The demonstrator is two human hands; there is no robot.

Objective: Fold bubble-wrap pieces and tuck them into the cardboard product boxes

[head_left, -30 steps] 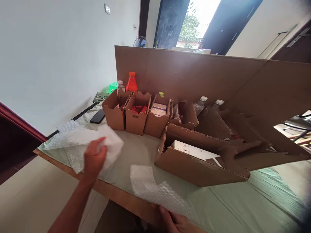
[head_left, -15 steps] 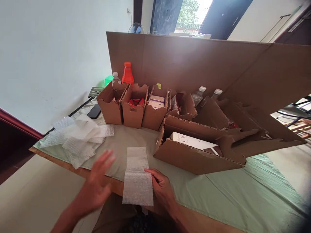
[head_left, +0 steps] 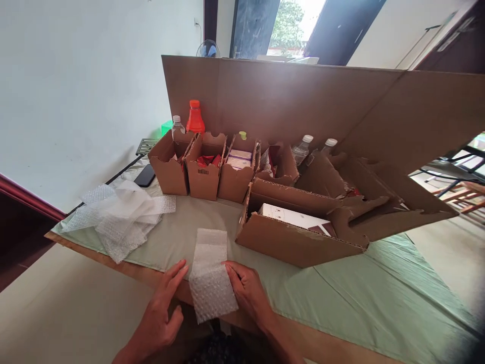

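A strip of bubble wrap (head_left: pixel 212 288) lies partly on the table and hangs over its front edge toward me. My right hand (head_left: pixel 250 292) pinches its right side between thumb and fingers. Just left of the strip, my left hand (head_left: pixel 162 302) is open, thumb apart from the fingers, holding nothing. Farther left on the green cloth (head_left: pixel 178 232) rests a loose pile of bubble wrap (head_left: pixel 123 215).
Several brown cardboard bins (head_left: pixel 204 182) stand in a row behind. A longer cardboard box (head_left: pixel 299 245) at right holds a white box (head_left: pixel 293 216). A phone (head_left: pixel 145 175), an orange bottle (head_left: pixel 195 119) and a tall cardboard panel (head_left: pixel 280 96) are farther back.
My left hand has moved right and closer to the strip. The lower part of the bubble wrap has tilted a little, while my right hand keeps its grip.
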